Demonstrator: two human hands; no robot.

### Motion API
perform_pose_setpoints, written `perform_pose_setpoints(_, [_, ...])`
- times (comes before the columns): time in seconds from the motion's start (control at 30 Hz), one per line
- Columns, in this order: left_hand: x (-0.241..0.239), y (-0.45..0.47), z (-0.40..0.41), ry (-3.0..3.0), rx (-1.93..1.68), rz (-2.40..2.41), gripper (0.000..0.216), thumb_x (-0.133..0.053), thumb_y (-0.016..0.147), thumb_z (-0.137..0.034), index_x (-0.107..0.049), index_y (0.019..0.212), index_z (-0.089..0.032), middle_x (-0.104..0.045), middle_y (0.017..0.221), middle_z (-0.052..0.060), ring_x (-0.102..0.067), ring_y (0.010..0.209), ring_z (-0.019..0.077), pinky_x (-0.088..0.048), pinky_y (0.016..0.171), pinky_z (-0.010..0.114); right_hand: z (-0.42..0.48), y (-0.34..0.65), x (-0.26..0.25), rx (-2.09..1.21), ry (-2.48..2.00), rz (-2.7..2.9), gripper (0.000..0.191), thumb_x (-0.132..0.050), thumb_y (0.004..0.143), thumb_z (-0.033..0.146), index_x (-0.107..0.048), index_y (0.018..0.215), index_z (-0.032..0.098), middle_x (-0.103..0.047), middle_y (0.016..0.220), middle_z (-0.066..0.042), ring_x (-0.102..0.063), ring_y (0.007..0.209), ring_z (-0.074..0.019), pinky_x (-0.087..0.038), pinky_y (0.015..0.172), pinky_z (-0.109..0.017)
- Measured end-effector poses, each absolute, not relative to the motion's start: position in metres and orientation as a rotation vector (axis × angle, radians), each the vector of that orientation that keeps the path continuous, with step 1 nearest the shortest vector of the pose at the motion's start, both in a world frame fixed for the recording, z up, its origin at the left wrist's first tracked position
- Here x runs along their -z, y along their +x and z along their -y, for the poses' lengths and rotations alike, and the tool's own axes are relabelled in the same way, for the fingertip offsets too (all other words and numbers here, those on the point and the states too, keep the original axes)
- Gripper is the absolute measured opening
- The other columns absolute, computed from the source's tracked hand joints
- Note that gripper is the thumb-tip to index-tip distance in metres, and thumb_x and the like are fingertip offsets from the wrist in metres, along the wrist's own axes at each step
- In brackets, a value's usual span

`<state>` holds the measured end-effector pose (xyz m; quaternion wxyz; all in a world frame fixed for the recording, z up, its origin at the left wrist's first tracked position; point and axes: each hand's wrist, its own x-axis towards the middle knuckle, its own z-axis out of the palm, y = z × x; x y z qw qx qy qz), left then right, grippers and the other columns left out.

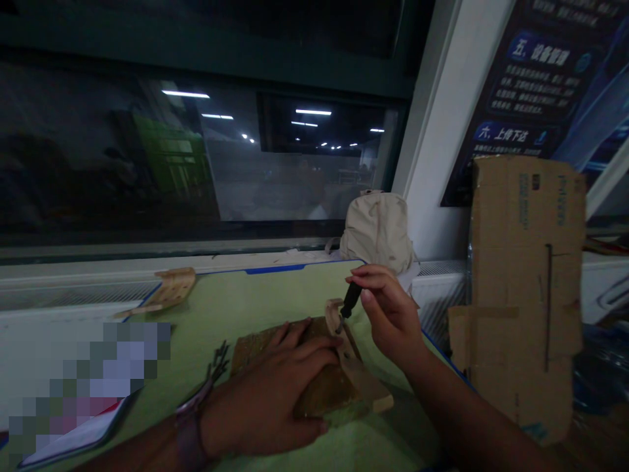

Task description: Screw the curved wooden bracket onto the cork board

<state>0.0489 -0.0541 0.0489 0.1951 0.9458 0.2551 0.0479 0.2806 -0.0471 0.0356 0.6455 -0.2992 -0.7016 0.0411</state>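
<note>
On the green mat (236, 301) by the dark window, a flat brown board (322, 393) lies under the left hand (275, 387), which is spread open and pressed palm-down on it, gripping nothing. A pale wooden cut-out (363, 380) lies along the board's right edge, its curved upper end rising just beside the fingertips. The right hand (388, 311) pinches a small dark-handled tool (350, 300) between thumb and fingers like a pen, its tip angled down onto that curved end; the light is too dim to tell what kind of tip it has. To do this well, I judge that the flat hand should bear down firmly enough to stop board and cut-out from sliding, with its fingertips out of the tip's line. The tool should work in short, light strokes, the right wrist braced low for control. A bundle of thin dark tools (219, 360) lies near the left wrist, which wears a band (189, 426). Another wooden piece (171, 288) sits well apart at the mat's far left. A beige bag (377, 229) stands behind the work, and a cardboard box (525, 275) leans at the right.
</note>
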Motion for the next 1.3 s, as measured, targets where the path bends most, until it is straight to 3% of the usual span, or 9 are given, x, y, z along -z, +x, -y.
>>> perform_pose_setpoints(0.17, [-0.05, 0.048, 0.055, 2.652, -0.146, -0.703, 0.071, -0.083, 0.077, -0.034, -0.059, 0.144, -0.027, -0.045, 0.167, 0.003, -0.024, 0.158, 0.045, -0.019, 0.13, 0.068, 0.05, 0.272, -0.033, -0.425, -0.555, 1.606, 0.029, -0.058, 0.104, 0.017, -0.072, 0.122, 0.036, -0.068, 0.113, -0.004, -0.074, 0.099, -0.0169, -0.061, 0.087, -0.035])
perform_pose_setpoints(0.4, [-0.049, 0.047, 0.057, 2.643, -0.122, -0.724, 0.071, -0.082, 0.078, -0.034, -0.059, 0.145, -0.026, -0.044, 0.168, 0.004, -0.023, 0.159, 0.0453, -0.016, 0.129, 0.07, 0.041, 0.275, -0.032, -0.197, -0.601, 1.535, 0.024, -0.073, 0.095, 0.019, -0.072, 0.114, 0.033, -0.061, 0.101, -0.002, -0.063, 0.093, -0.0168, -0.055, 0.077, -0.029])
perform_pose_setpoints(0.53, [-0.05, 0.048, 0.056, 2.634, -0.108, -0.729, 0.071, -0.082, 0.079, -0.036, -0.059, 0.145, -0.027, -0.043, 0.168, 0.003, -0.021, 0.16, 0.0447, -0.016, 0.13, 0.069, 0.042, 0.279, -0.031, -0.108, -0.661, 1.568, 0.02, -0.069, 0.099, 0.023, -0.072, 0.117, 0.032, -0.066, 0.11, -0.005, -0.065, 0.105, -0.0194, -0.055, 0.09, -0.036])
perform_pose_setpoints(0.63, [-0.05, 0.048, 0.056, 2.638, -0.082, -0.742, 0.072, -0.082, 0.079, -0.036, -0.058, 0.146, -0.027, -0.042, 0.169, 0.002, -0.019, 0.16, 0.0431, -0.016, 0.131, 0.066, 0.047, 0.277, -0.031, -0.251, -0.637, 1.569, 0.022, -0.057, 0.106, 0.024, -0.071, 0.12, 0.033, -0.071, 0.118, -0.005, -0.07, 0.112, -0.0191, -0.057, 0.098, -0.04])
perform_pose_setpoints(0.77, [-0.048, 0.047, 0.056, 2.632, -0.084, -0.749, 0.073, -0.081, 0.079, -0.035, -0.056, 0.148, -0.028, -0.039, 0.17, 0.001, -0.017, 0.161, 0.0432, -0.014, 0.131, 0.067, 0.048, 0.271, -0.032, -0.443, -0.589, 1.522, 0.014, -0.064, 0.103, 0.028, -0.071, 0.114, 0.032, -0.074, 0.109, -0.003, -0.076, 0.093, -0.0166, -0.063, 0.081, -0.034])
perform_pose_setpoints(0.93, [-0.048, 0.047, 0.056, 2.619, -0.115, -0.73, 0.072, -0.082, 0.079, -0.034, -0.057, 0.146, -0.029, -0.042, 0.169, 0.002, -0.02, 0.16, 0.0439, -0.014, 0.13, 0.069, 0.043, 0.276, -0.033, -0.168, -0.662, 1.45, 0.012, -0.078, 0.092, 0.029, -0.071, 0.102, 0.029, -0.065, 0.091, -0.001, -0.065, 0.084, -0.0159, -0.055, 0.07, -0.028])
perform_pose_setpoints(1.07, [-0.049, 0.047, 0.056, 2.636, -0.133, -0.709, 0.073, -0.082, 0.079, -0.032, -0.057, 0.147, -0.029, -0.042, 0.169, 0.002, -0.018, 0.161, 0.0443, -0.012, 0.13, 0.07, 0.044, 0.278, -0.035, -0.106, -0.686, 1.552, 0.012, -0.071, 0.097, 0.031, -0.073, 0.109, 0.029, -0.068, 0.098, -0.005, -0.067, 0.093, -0.0198, -0.058, 0.078, -0.034])
perform_pose_setpoints(1.17, [-0.047, 0.046, 0.055, 2.632, -0.146, -0.709, 0.074, -0.083, 0.078, -0.033, -0.056, 0.148, -0.029, -0.043, 0.168, 0.002, -0.02, 0.16, 0.0445, -0.014, 0.13, 0.07, 0.049, 0.275, -0.033, -0.278, -0.669, 1.59, 0.018, -0.059, 0.105, 0.032, -0.07, 0.118, 0.029, -0.072, 0.114, -0.008, -0.073, 0.105, -0.0215, -0.062, 0.088, -0.041])
perform_pose_setpoints(1.3, [-0.046, 0.046, 0.055, 2.62, -0.158, -0.706, 0.073, -0.082, 0.078, -0.032, -0.056, 0.147, -0.028, -0.045, 0.166, 0.003, -0.022, 0.159, 0.0454, -0.014, 0.129, 0.072, 0.05, 0.271, -0.031, -0.474, -0.636, 1.549, 0.014, -0.066, 0.101, 0.031, -0.069, 0.116, 0.029, -0.074, 0.107, -0.005, -0.076, 0.093, -0.0178, -0.065, 0.081, -0.036])
